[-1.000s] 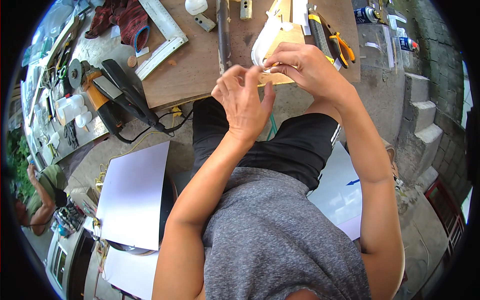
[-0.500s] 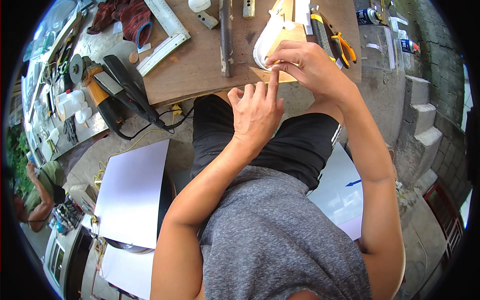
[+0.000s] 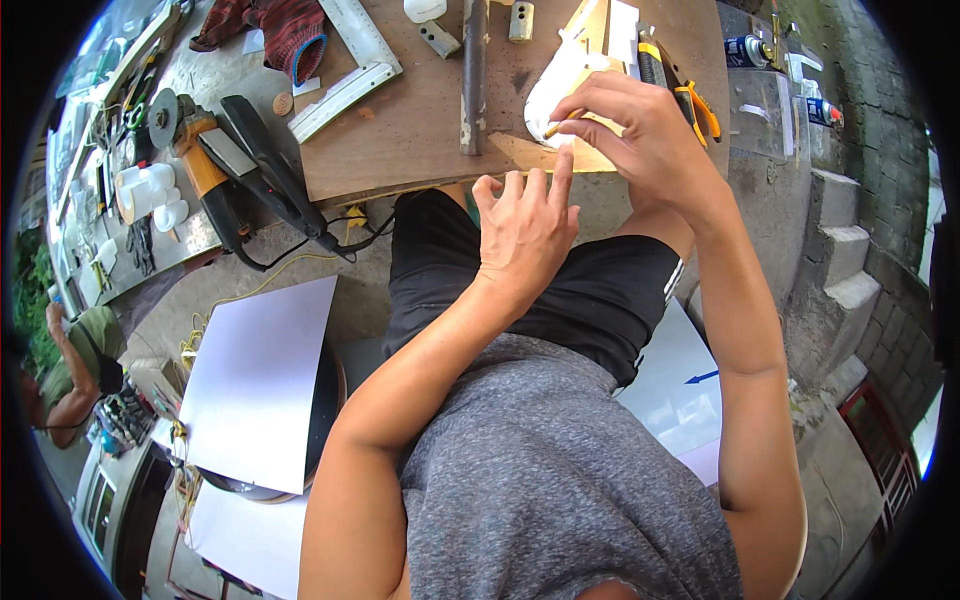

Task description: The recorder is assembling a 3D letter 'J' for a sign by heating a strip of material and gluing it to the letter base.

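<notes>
While the right hand (image 3: 650, 128) pinches a small piece (image 3: 552, 131), the left forefinger (image 3: 562, 178) has straightened.

a blue arrow (image 3: 702, 377) points left near the right edge of the pale sheet (image 3: 662, 385); labels (image 3: 738, 50) on two cans (image 3: 817, 110) past the table's (image 3: 400, 140) right edge are unreadable.

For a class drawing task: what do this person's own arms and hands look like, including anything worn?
The left hand and right hand are gloveless, with no ring visible; both wrists show no watch or bracelet. The forearms are bare of sleeves, and the shirt is mottled grey.
</notes>
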{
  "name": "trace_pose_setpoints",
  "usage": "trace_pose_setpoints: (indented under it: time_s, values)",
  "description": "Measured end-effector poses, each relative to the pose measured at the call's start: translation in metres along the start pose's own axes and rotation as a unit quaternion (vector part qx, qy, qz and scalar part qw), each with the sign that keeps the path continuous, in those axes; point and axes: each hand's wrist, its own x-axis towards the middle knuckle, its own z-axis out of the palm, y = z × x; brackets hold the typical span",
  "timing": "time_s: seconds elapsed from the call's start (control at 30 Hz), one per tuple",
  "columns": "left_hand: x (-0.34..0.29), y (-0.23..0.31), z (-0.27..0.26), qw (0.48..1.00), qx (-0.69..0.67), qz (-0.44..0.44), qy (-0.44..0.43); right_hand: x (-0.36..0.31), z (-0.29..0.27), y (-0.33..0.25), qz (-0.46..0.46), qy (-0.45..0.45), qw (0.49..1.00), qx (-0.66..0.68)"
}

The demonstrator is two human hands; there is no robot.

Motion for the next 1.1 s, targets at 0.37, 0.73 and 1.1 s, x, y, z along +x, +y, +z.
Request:
trace_pose_setpoints:
  time_s: [0.37, 0.73, 1.1]
  values:
    - [0.0, 0.0, 0.0, 1.0, -0.003, 0.001, 0.001, 0.009, 0.014, 0.011, 0.002, 0.046, 0.998, -0.041]
    - [-0.043, 0.006, -0.027, 0.941, -0.225, 0.248, 0.044, 0.003, 0.024, 0.023, -0.01, 0.009, 0.999, -0.042]
    - [0.041, -0.062, -0.053, 0.937, -0.33, -0.048, 0.107, 0.002, 0.025, 0.022, -0.025, 0.024, 0.999, -0.036]
